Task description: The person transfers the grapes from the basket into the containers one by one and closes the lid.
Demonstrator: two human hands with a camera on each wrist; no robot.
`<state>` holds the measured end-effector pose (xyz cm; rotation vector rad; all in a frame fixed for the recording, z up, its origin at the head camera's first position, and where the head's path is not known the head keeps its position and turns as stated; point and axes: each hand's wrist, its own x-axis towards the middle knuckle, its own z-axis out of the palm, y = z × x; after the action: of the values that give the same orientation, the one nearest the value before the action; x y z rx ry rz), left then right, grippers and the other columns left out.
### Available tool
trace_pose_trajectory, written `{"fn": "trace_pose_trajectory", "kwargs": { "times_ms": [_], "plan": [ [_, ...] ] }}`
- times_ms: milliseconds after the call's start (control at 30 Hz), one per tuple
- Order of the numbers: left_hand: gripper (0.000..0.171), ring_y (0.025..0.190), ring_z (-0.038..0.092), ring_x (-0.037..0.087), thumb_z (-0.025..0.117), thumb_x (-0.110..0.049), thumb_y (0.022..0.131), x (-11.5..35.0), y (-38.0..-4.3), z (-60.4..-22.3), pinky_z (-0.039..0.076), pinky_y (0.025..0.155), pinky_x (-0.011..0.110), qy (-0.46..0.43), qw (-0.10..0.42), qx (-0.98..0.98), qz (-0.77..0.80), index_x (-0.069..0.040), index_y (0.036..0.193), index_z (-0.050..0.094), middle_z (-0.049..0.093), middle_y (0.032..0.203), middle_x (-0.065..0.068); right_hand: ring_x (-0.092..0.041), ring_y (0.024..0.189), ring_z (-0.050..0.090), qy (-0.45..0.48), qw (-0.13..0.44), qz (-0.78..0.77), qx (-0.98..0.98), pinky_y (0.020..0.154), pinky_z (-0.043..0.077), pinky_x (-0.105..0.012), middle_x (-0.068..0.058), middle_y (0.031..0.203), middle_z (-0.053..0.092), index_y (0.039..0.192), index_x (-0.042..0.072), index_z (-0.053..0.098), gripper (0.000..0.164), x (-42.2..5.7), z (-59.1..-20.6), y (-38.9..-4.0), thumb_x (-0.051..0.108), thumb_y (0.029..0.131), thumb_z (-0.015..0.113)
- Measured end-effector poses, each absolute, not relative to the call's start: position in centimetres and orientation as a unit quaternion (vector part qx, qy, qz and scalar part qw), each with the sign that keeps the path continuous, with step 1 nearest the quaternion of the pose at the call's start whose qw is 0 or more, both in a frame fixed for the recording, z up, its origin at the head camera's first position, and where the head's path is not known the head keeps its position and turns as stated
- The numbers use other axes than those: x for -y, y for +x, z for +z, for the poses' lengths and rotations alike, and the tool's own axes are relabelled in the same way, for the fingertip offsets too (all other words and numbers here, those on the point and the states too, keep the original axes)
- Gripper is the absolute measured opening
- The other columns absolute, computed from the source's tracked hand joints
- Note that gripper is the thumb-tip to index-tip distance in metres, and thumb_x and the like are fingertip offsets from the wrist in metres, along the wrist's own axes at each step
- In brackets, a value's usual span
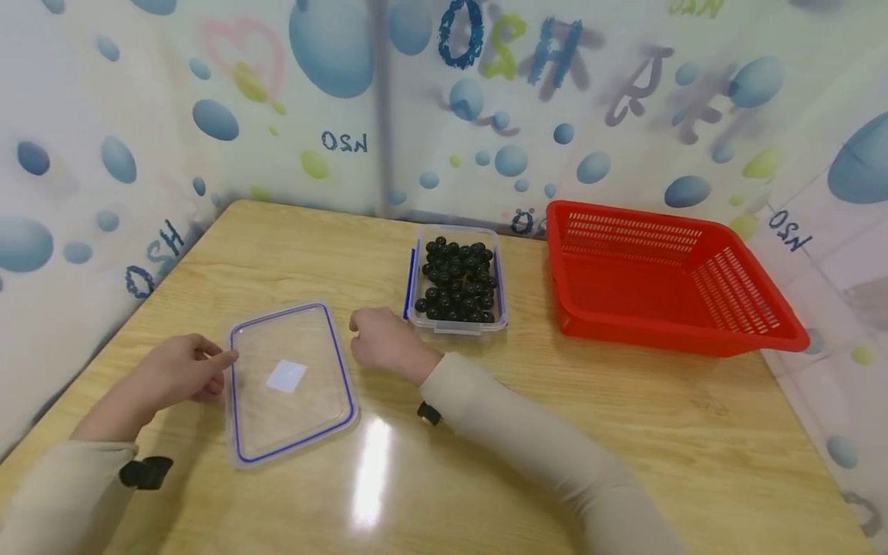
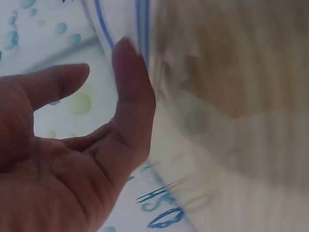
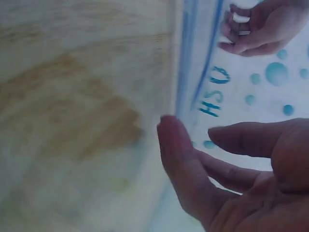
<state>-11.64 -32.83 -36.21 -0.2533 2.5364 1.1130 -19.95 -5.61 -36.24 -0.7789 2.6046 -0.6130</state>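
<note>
A clear plastic lid with a blue seal and a small white label lies on the table. At its left edge is my left hand, a fingertip right at the rim; in the left wrist view the thumb stands apart from the loosely bent index finger. Beyond the lid's right edge is my right hand, thumb and index finger apart in the right wrist view with nothing between them. Behind it stands a clear container holding many dark, glossy round pieces.
A red slotted plastic basket stands at the back right of the wooden table. A curtain-like wall with blue bubbles and letters rises behind the table and along both sides.
</note>
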Motion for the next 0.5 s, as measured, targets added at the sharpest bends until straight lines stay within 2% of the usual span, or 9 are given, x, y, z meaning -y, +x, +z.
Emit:
{"fn": "trace_pose_trajectory", "kwargs": {
  "times_ms": [100, 167, 333, 500],
  "plan": [
    [0.051, 0.075, 0.067, 0.025, 0.043, -0.022, 0.106, 32.9, -11.1, -37.1, 0.059, 0.066, 0.037, -0.099, 0.210, -0.866, 0.442, 0.025, 0.122, 0.034, 0.065, 0.086, 0.015, -0.009, 0.070, 0.056, -0.257, 0.193, -0.224, -0.920, 0.061, 0.047, -0.021, -0.006, 0.123, 0.065, 0.129, 0.003, 0.063, 0.033, 6.1, -37.2, -20.4, 0.009, 0.097, 0.054],
    [0.046, 0.075, 0.068, 0.026, 0.041, -0.018, 0.107, 33.0, -10.7, -37.5, 0.059, 0.067, 0.038, -0.101, 0.224, -0.852, 0.462, 0.025, 0.123, 0.033, 0.066, 0.086, 0.013, -0.008, 0.072, 0.061, -0.247, 0.210, -0.250, -0.912, 0.067, 0.049, -0.018, -0.006, 0.110, 0.070, 0.127, 0.001, 0.063, 0.032, 6.5, -37.7, -20.6, 0.007, 0.096, 0.056],
    [0.037, 0.073, 0.070, 0.027, 0.041, -0.006, 0.105, 32.9, -10.5, -38.2, 0.059, 0.066, 0.038, -0.082, 0.223, -0.832, 0.502, 0.027, 0.121, 0.034, 0.067, 0.085, 0.014, -0.013, 0.055, 0.066, -0.179, 0.275, -0.347, -0.879, 0.056, 0.055, -0.022, -0.005, 0.073, 0.068, 0.122, -0.004, 0.062, 0.026, 6.9, -38.5, -20.7, 0.004, 0.098, 0.057],
    [0.034, 0.074, 0.069, 0.026, 0.042, -0.003, 0.104, 32.8, -10.7, -38.3, 0.059, 0.067, 0.037, -0.078, 0.225, -0.833, 0.499, 0.026, 0.121, 0.035, 0.066, 0.083, 0.014, -0.017, 0.053, 0.065, -0.151, 0.291, -0.395, -0.858, 0.051, 0.055, -0.025, -0.008, 0.068, 0.065, 0.115, -0.007, 0.062, 0.019, 6.9, -38.7, -20.7, 0.000, 0.098, 0.057]
  ]
}}
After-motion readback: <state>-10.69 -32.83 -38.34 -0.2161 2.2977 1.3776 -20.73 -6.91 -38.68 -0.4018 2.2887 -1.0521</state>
